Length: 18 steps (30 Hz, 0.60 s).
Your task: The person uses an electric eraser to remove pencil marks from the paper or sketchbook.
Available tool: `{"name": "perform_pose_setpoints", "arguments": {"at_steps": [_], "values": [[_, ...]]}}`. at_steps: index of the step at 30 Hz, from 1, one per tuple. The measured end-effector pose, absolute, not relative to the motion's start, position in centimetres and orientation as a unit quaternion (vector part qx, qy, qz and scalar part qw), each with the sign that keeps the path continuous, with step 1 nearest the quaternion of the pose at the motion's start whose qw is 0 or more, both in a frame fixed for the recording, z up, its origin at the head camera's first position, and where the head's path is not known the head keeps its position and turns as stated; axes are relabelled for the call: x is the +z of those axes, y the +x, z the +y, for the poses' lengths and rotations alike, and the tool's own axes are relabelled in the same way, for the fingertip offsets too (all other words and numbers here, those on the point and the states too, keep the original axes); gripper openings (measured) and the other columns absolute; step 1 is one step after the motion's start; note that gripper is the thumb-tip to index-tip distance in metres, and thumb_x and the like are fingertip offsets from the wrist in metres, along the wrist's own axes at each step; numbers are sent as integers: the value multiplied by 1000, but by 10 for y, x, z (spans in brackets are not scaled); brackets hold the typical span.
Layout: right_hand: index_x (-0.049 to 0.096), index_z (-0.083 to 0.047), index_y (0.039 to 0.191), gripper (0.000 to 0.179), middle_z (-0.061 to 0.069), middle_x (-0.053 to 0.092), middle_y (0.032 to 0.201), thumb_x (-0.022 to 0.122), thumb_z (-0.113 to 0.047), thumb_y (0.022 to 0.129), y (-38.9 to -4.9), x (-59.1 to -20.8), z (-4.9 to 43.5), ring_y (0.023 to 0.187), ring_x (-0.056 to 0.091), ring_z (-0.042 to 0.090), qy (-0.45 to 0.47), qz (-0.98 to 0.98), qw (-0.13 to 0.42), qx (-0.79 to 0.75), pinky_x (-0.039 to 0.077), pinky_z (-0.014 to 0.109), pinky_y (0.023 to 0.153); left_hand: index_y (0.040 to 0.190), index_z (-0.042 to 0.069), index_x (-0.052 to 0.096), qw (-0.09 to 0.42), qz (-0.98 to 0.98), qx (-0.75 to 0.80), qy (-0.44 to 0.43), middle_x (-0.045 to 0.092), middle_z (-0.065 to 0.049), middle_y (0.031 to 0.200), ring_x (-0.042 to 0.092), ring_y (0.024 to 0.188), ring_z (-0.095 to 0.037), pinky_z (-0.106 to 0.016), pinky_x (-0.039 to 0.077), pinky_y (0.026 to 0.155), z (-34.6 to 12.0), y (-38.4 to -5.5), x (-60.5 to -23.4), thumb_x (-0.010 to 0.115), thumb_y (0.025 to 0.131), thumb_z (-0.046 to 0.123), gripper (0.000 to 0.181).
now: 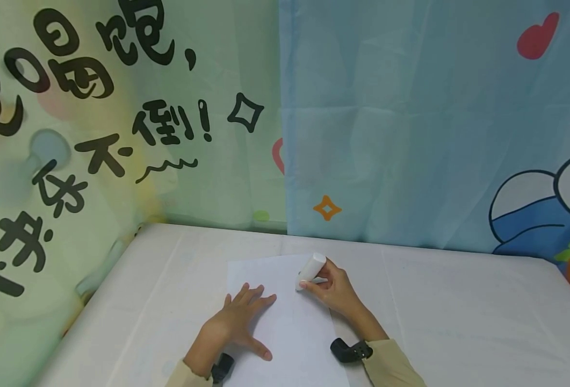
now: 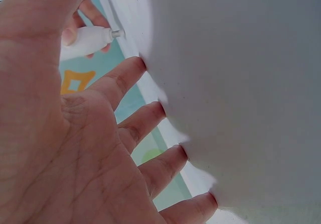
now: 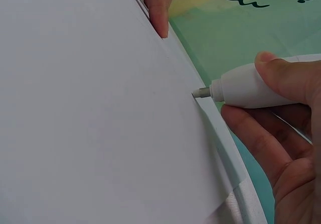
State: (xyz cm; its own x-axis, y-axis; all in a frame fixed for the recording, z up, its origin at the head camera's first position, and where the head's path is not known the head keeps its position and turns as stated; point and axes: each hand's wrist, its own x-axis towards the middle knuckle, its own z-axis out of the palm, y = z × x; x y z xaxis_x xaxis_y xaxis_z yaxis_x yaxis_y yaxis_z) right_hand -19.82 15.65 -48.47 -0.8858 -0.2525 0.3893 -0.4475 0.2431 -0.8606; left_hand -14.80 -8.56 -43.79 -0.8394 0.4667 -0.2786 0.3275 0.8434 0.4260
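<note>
A white sheet of paper (image 1: 289, 333) lies on the white-covered table. My left hand (image 1: 241, 320) rests on its left side with the fingers spread, and in the left wrist view the fingertips (image 2: 160, 111) press on the paper. My right hand (image 1: 337, 287) grips a thick white pen (image 1: 312, 267) between thumb and fingers over the paper's upper right part. The pen is tilted, its short grey tip (image 3: 202, 92) right at the paper surface in the right wrist view. A thin pale sliver shows under the pen between the right fingers.
The white table (image 1: 459, 317) stretches past the paper on both sides. Behind it hang a blue cloth (image 1: 386, 134) and a green cloth (image 1: 207, 199) with black lettering. Each wrist wears a black camera (image 1: 350, 350), below beige sleeves.
</note>
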Motion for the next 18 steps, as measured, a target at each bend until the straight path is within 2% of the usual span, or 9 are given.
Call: {"name": "perform_pose_setpoints", "arguments": {"at_steps": [8,15,18], "values": [[55,10,113,41,24,67,101,76,7,79,-198,-484,156,90,68,15,222,-780,93,578,58,24,74,148,18,42,190,941,184,210,30,-13,157,16,147,-42,-69,18,111,-85,-148,-438,92,59,44,105],[54,10,114,41,25,67,102,76,5,79,-198,-484,156,91,68,32,221,-781,86,578,58,25,75,148,17,41,188,940,188,212,30,-13,157,15,147,-42,-69,17,112,-86,-147,-437,92,59,43,106],[54,10,114,42,24,67,102,76,5,79,-198,-484,156,92,68,35,218,-782,82,579,58,26,75,148,17,42,189,940,189,212,30,-13,157,16,147,-42,-69,17,112,-86,-147,-438,92,59,43,106]]}}
